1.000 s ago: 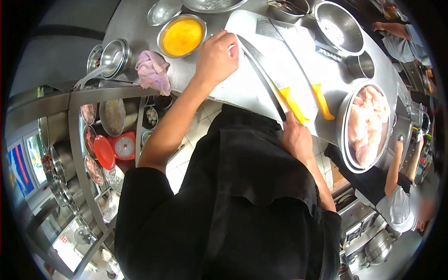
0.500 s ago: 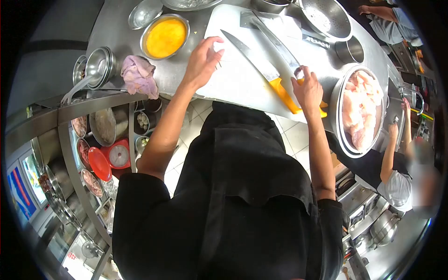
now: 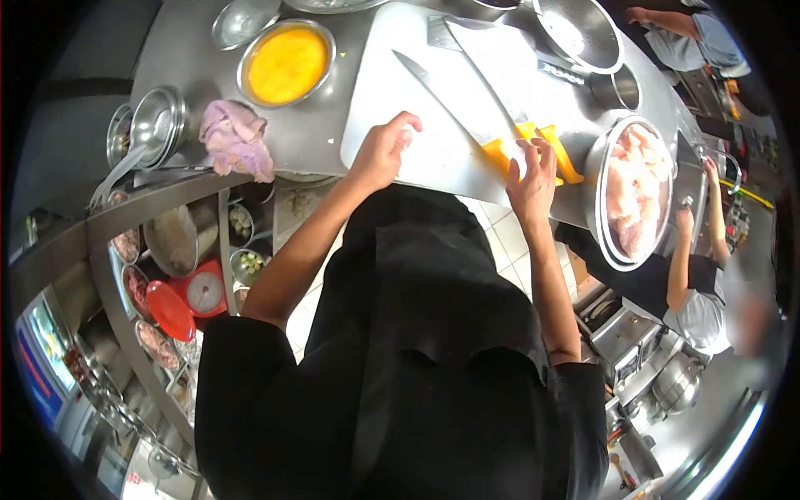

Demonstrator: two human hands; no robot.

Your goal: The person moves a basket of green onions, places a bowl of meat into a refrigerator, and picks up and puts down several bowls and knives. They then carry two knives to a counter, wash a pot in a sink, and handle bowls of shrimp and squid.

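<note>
Over the front edge of the white cutting board (image 3: 375, 96) is my left hand (image 3: 383, 154), fingers loosely curved and apart, with no object visible in it. At the yellow handle (image 3: 496, 157) of a long knife (image 3: 442, 96) is my right hand (image 3: 533, 179). Its thumb and fingers spread around the handle, and the palm hides the handle's end. A second long knife (image 3: 487, 71) lies alongside, its yellow handle (image 3: 560, 157) just beyond my right fingers. Further back on the board rests a cleaver (image 3: 492, 37) with a dark handle.
An oval pan of raw pale meat (image 3: 637, 183) stands right of the board. To the left are a bowl of yellow liquid (image 3: 287, 62), a crumpled pink cloth (image 3: 233, 137) and stacked metal bowls (image 3: 158, 125). A colander (image 3: 579, 33) sits behind. Another person (image 3: 700, 308) works at right.
My right hand has shifted from over the second knife's handle to the first knife's handle. My left hand has come back toward the board's front edge. The camera view has shifted slightly.
</note>
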